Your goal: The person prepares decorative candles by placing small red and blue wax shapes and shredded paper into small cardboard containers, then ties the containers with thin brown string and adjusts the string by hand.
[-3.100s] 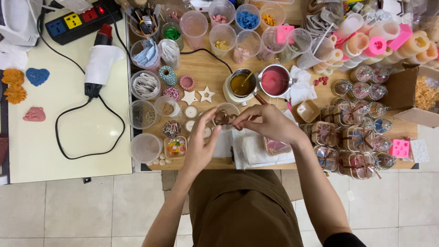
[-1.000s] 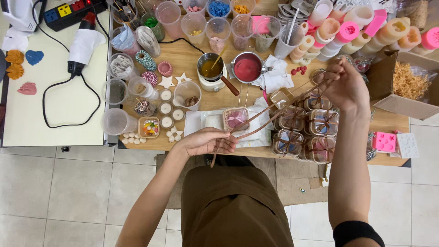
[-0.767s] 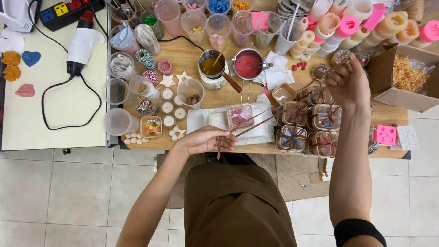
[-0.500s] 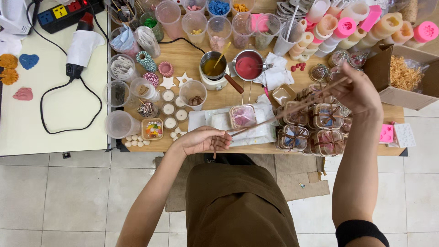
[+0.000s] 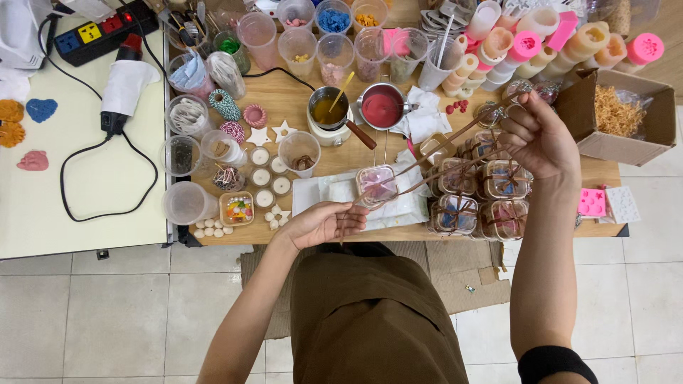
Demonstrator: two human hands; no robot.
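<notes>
My left hand [image 5: 324, 222] is pinched shut on the near end of the brown twine [image 5: 427, 162] at the table's front edge, my right hand [image 5: 538, 135] raised and clamped on its far end, strands stretched taut over the small clear box [image 5: 377, 185] with pink filling on the white tray [image 5: 313, 195], stacked tied boxes [image 5: 475, 193] just beside.

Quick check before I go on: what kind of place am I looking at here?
Most likely a small home craft bench for candle or soap making. A melting pot of yellow liquid and a pan of red liquid stand mid-table, pink silicone moulds crowd the back, and clear ribbon-tied gift boxes are stacked by the right hand.
</notes>
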